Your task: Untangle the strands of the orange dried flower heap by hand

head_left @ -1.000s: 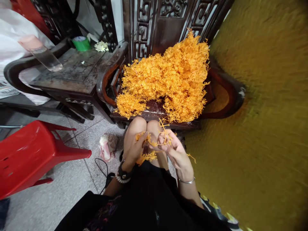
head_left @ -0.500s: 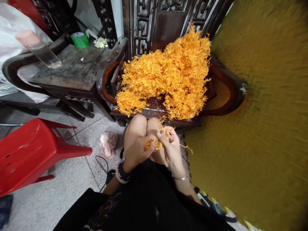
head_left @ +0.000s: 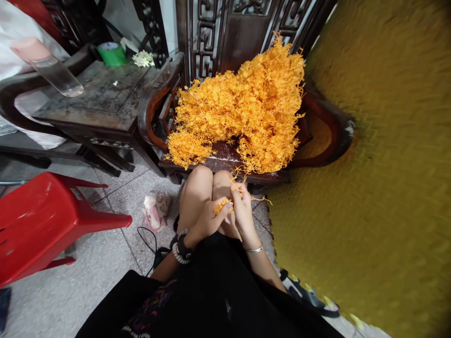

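Above my knees, my left hand [head_left: 208,217] is closed around a small bundle of orange stringy stems [head_left: 220,206], its thumb lying across the front. Close beside it, my right hand [head_left: 243,209] pinches a thin orange strand [head_left: 261,199] that branches out past the fingers to the right and up. The fingertips partly hide the held part of the strand. Beyond my knees, a big heap of the same frizzy orange strands [head_left: 246,108] covers most of a dark wooden chair's seat [head_left: 225,155].
To the left stands a dark side table [head_left: 102,103] with a clear bottle [head_left: 58,75], green tape roll [head_left: 112,54] and pale flowers [head_left: 143,58]. A red plastic stool [head_left: 45,220] and a tissue pack [head_left: 157,210] are on the floor. A mustard-coloured surface [head_left: 369,188] fills the right.
The view has shifted slightly, so the furniture sits a little further left. My right hand's fingers have drawn closer together around the strand. My left hand keeps its hold on the bundle.
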### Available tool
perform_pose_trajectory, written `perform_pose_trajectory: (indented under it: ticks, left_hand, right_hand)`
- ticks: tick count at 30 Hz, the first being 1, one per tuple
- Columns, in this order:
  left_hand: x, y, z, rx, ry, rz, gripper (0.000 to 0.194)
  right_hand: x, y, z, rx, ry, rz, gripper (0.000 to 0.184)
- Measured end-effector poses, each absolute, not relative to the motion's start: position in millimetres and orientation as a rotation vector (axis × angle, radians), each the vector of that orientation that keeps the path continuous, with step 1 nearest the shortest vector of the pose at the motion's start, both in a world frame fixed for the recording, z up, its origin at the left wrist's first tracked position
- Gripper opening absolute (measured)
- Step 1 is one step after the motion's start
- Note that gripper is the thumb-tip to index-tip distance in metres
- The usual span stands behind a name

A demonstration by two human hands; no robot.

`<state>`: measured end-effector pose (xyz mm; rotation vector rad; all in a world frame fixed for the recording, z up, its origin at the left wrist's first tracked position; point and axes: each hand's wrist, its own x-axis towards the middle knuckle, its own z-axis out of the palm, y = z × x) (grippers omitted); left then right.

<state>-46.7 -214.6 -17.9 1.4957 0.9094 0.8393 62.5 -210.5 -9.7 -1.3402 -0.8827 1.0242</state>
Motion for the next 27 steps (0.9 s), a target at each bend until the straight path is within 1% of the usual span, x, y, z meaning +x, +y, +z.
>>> perform_pose_trajectory:
  ticks: [2,4,6,8,11,15,18,22,27]
  left_hand:
    - [-47,-214,-19,1.313,0.95,0.872,0.037]
    - [-50,-211,-20,1.189,0.956,0.861,0.041]
    - [-54,-207,-20,1.112,0.879,0.838,0.042]
    - [-57,-204,-20,0.988,0.74,0.798,0.042]
    - [-56,-203,-22,0.727,0.549,0.707,0.046]
    - [-50,-205,-26,0.508,0.493,0.645,0.04]
    - [-49,-209,-25,0.439,0.469,0.645,0.043]
    - [-49,-213,-18,0.52,0.41,0.657,0.047]
    - [-47,-216,-6,0.694,0.495,0.679,0.042]
  right_hand:
    - [68,-211,-5,-1.33,-0.946,1.254,0.036]
    - [76,-213,3,-1.28,-0.986,1.488,0.046]
    - [82,-216,12,-1.175,-0.992,1.695,0.047]
    - [86,-220,19,-1.025,-0.958,1.853,0.044]
    - [82,-225,25,-0.812,-0.8,2.012,0.041]
    - [71,-227,25,-0.661,-0.595,2.078,0.043]
    - [66,-230,22,-0.617,-0.543,2.041,0.044]
    - [65,-237,20,-0.561,-0.577,1.996,0.046]
    - [67,-243,19,-0.449,-0.588,1.999,0.051]
